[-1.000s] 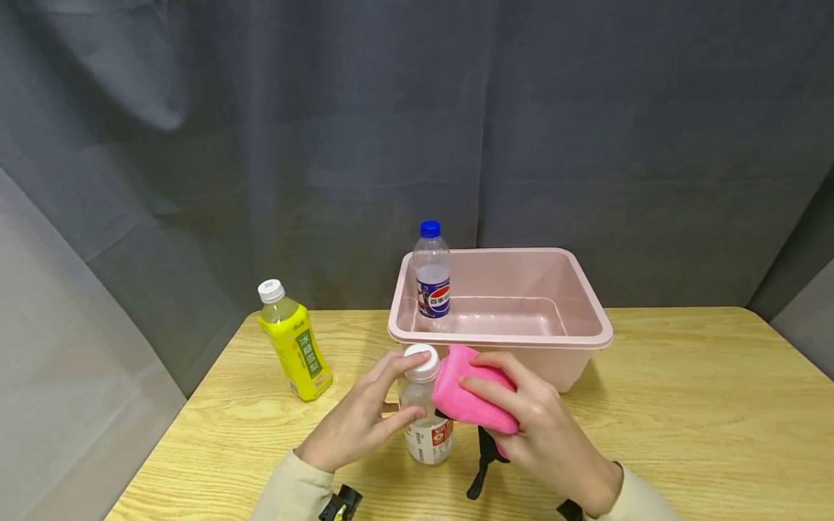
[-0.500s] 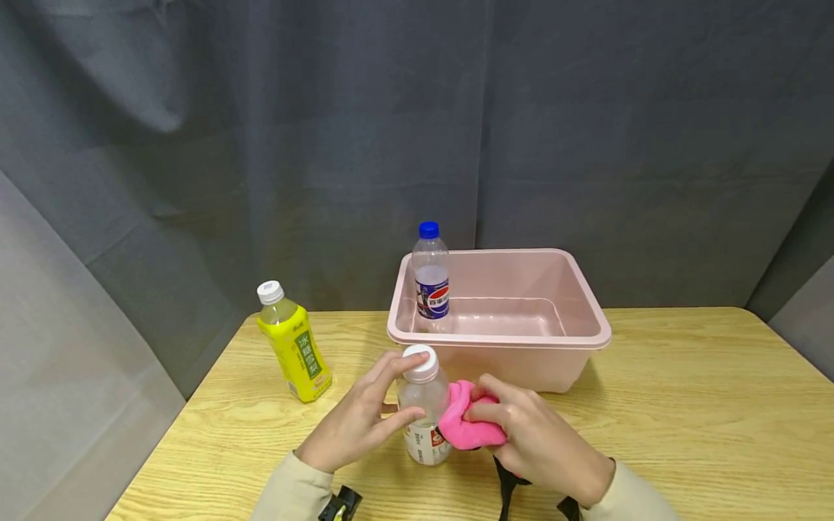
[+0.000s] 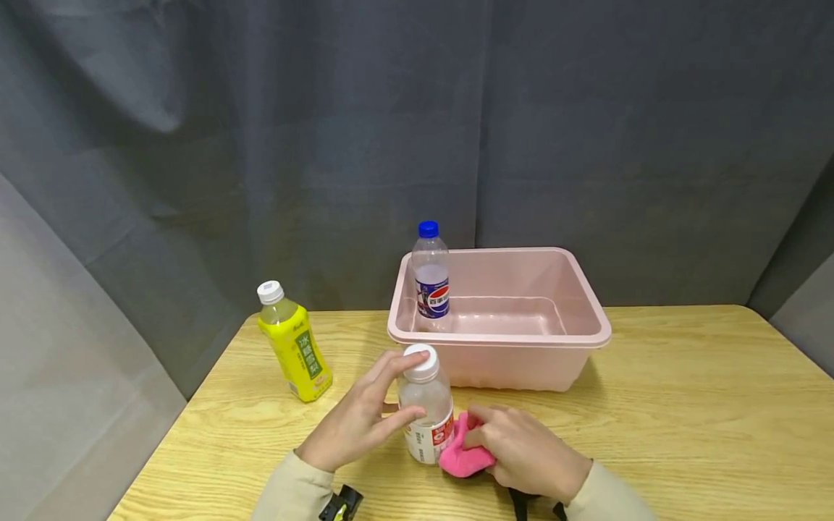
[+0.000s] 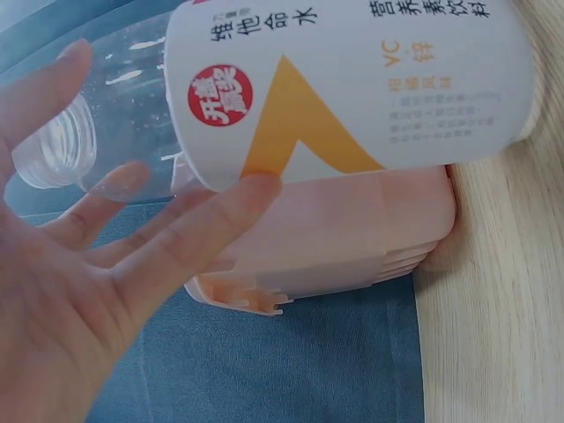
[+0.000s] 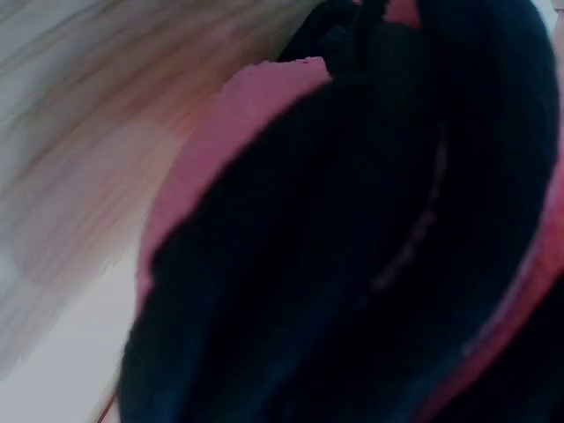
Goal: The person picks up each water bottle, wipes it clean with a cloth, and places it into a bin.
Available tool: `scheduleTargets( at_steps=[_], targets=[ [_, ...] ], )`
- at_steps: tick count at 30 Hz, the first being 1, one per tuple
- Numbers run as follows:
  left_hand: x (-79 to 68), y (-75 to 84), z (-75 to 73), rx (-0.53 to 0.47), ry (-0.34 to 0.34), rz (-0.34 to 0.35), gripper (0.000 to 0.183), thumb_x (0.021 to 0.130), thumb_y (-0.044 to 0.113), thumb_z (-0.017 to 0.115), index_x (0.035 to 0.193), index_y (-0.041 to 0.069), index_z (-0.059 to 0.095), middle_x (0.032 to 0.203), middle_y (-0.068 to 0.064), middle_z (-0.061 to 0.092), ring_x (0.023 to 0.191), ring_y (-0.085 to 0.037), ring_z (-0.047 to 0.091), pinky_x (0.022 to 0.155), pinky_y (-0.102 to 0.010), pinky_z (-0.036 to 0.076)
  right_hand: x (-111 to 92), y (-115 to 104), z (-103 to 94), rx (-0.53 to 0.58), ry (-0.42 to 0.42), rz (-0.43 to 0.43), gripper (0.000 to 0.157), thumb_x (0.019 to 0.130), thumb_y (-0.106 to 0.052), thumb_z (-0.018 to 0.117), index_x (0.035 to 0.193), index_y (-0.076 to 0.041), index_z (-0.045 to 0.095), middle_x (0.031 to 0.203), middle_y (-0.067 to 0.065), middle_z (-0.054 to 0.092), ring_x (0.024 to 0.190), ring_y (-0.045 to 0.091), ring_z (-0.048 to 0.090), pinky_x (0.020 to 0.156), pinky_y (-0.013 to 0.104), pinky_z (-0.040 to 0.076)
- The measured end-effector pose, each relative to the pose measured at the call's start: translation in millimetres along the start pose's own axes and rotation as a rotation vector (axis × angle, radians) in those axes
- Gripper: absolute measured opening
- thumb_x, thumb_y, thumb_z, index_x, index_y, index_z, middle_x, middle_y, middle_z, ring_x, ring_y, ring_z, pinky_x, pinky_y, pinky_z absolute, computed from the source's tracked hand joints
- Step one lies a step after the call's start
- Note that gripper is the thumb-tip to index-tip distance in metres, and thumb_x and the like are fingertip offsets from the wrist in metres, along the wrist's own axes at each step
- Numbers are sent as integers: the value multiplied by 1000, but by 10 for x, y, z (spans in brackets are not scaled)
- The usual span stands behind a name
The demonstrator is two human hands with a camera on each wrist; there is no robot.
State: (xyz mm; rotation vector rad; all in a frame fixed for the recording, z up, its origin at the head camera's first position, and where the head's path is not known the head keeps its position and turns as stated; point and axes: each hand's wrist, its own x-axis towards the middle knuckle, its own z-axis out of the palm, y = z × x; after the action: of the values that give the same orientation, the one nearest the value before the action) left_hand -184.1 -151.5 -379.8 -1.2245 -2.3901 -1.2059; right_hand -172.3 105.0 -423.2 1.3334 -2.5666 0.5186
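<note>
While our left hand [image 3: 365, 420] clasps the white-capped bottle [image 3: 435, 398], upright on the table [image 3: 684, 405] nearer than the tub [image 3: 515, 340], we judge it light and slick, best held round its middle. At its lower right, a pink, probably soft cloth [image 3: 465, 457] is pinched in our right hand [image 3: 528, 450]; the right wrist view's dark mass [image 5: 291, 238] we cannot identify.

- Your head camera looks forward and down across the table [image 3: 704, 420].
- Your left wrist camera faces the white-labelled bottle [image 4: 352, 88] closely; head view shares it.
- Your right wrist camera nearly touches the pink cloth [image 3: 465, 457].
</note>
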Motion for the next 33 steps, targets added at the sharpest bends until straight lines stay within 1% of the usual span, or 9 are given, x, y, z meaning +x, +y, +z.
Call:
scheduleTargets(
  at_steps=[4,7,14,18,20,23,27,30,33],
  targets=[
    [-5,3,10,-4,-4,-17,65,92,5,74,148,14,41,134,-13,52,116,-30,60,75,-27,60,-14,-2,-19,-8,23,-9,32,67,8,77,85,-19,74,90,-6,57,68,3,51,57,23,50],
    [-20,4,16,8,-4,-21,65,92,6,74,148,14,41,133,-13,52,115,-29,60,75,-26,60,-8,-23,-66,-35,100,-27,31,67,3,82,87,-19,74,91,-5,59,70,4,54,59,24,52],
    [-6,8,15,11,-13,-10,66,93,6,73,149,14,39,133,-13,52,115,-30,61,75,-24,59,42,-125,-307,-45,417,-74,46,61,11,81,99,-14,77,104,-1,64,88,15,64,76,32,59],
    [2,9,6,13,-11,-9,66,93,6,73,149,14,39,134,-14,51,115,-31,61,75,-24,59,68,-149,-401,43,593,-97,53,61,15,71,108,-8,76,113,8,65,95,24,66,88,24,54],
    [2,8,2,17,-10,-5,66,93,5,73,149,14,39,134,-14,51,116,-31,61,75,-24,59,89,-145,-413,106,696,-129,50,64,13,68,110,-4,75,114,14,65,99,27,65,94,21,50],
    [3,9,-1,19,-14,-1,67,92,4,74,149,13,39,134,-15,51,117,-32,60,76,-24,59,109,-141,-408,178,808,-169,32,80,2,67,111,-1,74,115,20,64,105,27,63,99,19,46],
    [5,12,-5,25,-16,-4,67,92,4,74,149,13,38,133,-14,51,117,-31,60,76,-24,59,109,-148,-399,203,794,-177,31,84,1,67,114,-2,73,117,21,63,110,26,61,101,20,45],
    [2,13,-8,28,-17,-7,67,93,5,74,149,13,39,132,-13,52,117,-30,60,77,-25,59,94,-158,-404,190,725,-150,48,71,11,67,115,-4,73,119,19,62,110,28,61,103,19,44],
    [3,13,-10,26,-21,-8,67,93,5,73,149,13,39,133,-13,51,117,-31,61,77,-25,59,79,-163,-415,170,681,-116,51,67,14,68,115,-6,73,119,16,63,107,29,62,102,18,45]
  ],
)
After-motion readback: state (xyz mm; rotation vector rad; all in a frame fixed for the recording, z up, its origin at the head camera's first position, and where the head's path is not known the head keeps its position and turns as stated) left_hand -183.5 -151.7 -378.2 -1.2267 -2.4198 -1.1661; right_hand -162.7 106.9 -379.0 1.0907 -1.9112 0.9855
